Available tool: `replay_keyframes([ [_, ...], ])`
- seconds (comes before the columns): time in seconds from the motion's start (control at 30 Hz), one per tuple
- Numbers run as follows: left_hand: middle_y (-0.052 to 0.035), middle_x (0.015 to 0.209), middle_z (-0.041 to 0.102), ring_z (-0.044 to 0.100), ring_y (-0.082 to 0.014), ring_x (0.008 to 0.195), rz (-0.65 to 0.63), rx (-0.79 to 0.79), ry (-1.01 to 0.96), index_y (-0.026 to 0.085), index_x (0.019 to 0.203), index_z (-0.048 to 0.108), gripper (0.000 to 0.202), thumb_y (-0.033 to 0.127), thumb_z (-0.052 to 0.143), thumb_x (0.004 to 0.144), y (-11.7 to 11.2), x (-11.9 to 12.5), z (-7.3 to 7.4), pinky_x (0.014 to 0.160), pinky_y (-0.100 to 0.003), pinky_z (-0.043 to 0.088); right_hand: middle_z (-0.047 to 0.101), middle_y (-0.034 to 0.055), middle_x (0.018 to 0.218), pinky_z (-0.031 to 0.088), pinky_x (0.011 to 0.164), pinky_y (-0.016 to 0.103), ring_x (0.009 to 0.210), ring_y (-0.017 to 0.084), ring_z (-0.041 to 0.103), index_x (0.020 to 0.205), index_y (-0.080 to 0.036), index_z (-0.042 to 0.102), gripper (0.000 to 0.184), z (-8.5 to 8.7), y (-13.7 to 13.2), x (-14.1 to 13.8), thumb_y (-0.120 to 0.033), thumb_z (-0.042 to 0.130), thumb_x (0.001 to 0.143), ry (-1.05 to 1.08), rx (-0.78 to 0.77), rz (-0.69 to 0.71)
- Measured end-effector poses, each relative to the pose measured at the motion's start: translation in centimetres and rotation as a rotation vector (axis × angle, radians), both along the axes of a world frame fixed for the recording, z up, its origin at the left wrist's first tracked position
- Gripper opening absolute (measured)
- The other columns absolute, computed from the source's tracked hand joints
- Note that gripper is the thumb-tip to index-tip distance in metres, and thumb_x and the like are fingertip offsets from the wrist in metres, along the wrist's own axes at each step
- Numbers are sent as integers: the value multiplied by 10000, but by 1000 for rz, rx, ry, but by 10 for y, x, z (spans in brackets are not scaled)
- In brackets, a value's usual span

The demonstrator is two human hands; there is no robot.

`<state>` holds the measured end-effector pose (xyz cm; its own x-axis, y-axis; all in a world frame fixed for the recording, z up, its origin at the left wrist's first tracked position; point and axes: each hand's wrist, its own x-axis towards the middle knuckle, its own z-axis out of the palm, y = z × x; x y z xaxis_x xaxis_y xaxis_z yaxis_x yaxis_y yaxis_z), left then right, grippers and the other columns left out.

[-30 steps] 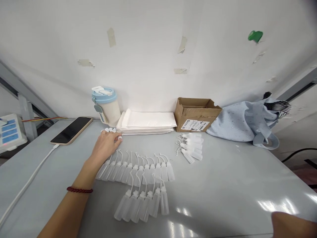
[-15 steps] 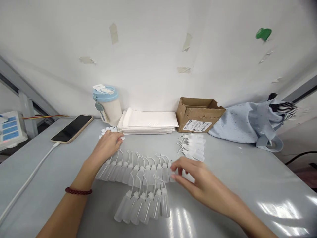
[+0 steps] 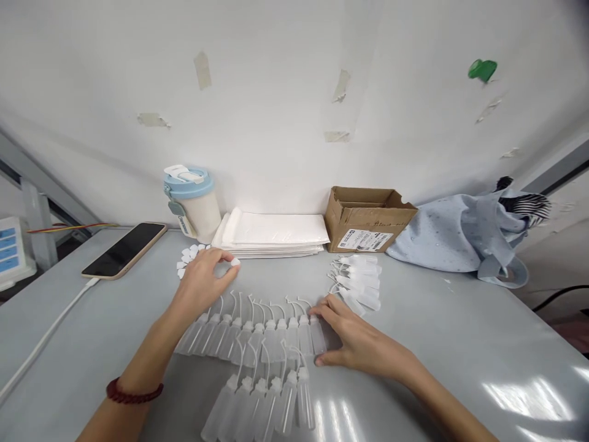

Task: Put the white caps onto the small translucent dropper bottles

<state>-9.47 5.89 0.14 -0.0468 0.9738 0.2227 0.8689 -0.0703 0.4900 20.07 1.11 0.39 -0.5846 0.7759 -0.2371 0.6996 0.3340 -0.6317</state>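
My left hand (image 3: 202, 276) is closed, pinching a small white cap (image 3: 235, 262) between thumb and forefinger. Just behind it lies a cluster of similar white caps (image 3: 184, 256). My right hand (image 3: 350, 337) is at the right end of a row of small translucent squeeze bottles (image 3: 253, 337) with thin tethers. Its fingers are apart, with fingertips near the top and thumb near the base of the last bottle (image 3: 317, 336). Nearer to me lies a second group of these bottles (image 3: 262, 405). Another small stack of bottles (image 3: 361, 282) lies beyond my right hand.
Along the wall stand a cream cup with a blue lid (image 3: 197, 202), a stack of white packets (image 3: 276, 230), an opened cardboard box (image 3: 368, 218) and a light blue bag (image 3: 446, 233). A phone (image 3: 126, 250) with a white charging cable (image 3: 50, 334) lies at left.
My right hand has reached down around the end bottle, its thumb and fingers spreading apart. My left hand has lifted slightly away from the caps with one cap pinched. The view has tilted slightly.
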Motion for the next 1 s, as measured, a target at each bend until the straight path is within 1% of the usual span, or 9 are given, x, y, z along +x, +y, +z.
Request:
replay_keyframes([
  [0.1,-34,788,683,628,-213,761,-34,-31,-111,198,823,614,242,423,544,769,-12,19,6,681,-315,500,480,33,1103,448,867,329,968,190,521,1213,-264,466,493,0,0,4,-205,646,758,78,-2,-49],
  [0.17,-10,737,685,644,-175,705,-118,-84,-214,207,799,613,227,425,555,782,-21,33,8,629,-265,513,494,36,1106,442,863,332,938,182,524,1262,-274,403,525,-1,0,6,-144,570,781,134,30,-111],
  [0.27,-11,695,672,633,-163,656,-276,-278,-489,194,764,621,178,372,612,763,-34,54,8,607,-260,510,534,29,1045,453,784,307,853,167,532,1310,-276,301,603,-2,-2,3,-41,445,774,232,34,-165],
  [0.37,-16,709,658,615,-167,684,-341,-400,-608,184,795,646,163,342,637,754,-43,70,8,647,-273,503,537,6,958,447,727,281,783,150,518,1275,-268,294,611,-3,-8,-5,20,376,743,315,-11,-178],
  [0.47,-20,758,643,593,-166,739,-375,-489,-697,175,841,659,190,350,625,774,-47,79,8,693,-270,489,512,-8,886,445,727,287,771,150,503,1256,-262,306,569,-3,-15,-12,10,382,763,344,-46,-178],
  [0.6,-3,726,588,535,-144,701,-401,-535,-762,159,859,662,210,350,618,784,-48,81,8,652,-242,456,539,27,989,452,785,332,865,173,531,1274,-270,320,353,-9,-19,-17,-186,364,934,379,-27,-181],
  [0.67,8,697,558,505,-133,667,-401,-550,-781,155,870,661,226,361,613,788,-48,81,7,618,-232,437,559,41,1004,456,800,345,873,177,551,1284,-262,318,312,-14,-19,-19,-248,312,972,380,12,-172],
  [0.87,11,695,536,482,-134,666,-391,-571,-786,151,897,652,238,359,590,799,-48,80,7,618,-233,418,553,68,1174,474,853,323,993,174,575,1272,-258,320,347,-22,-16,-21,-146,347,945,402,178,-62],
  [1.0,18,672,516,472,-135,656,-410,-561,-711,152,836,650,189,325,595,780,-49,79,8,613,-235,410,554,84,1172,477,878,308,1043,172,562,1264,-241,333,398,-27,-15,-21,-69,368,907,418,303,-11],
])
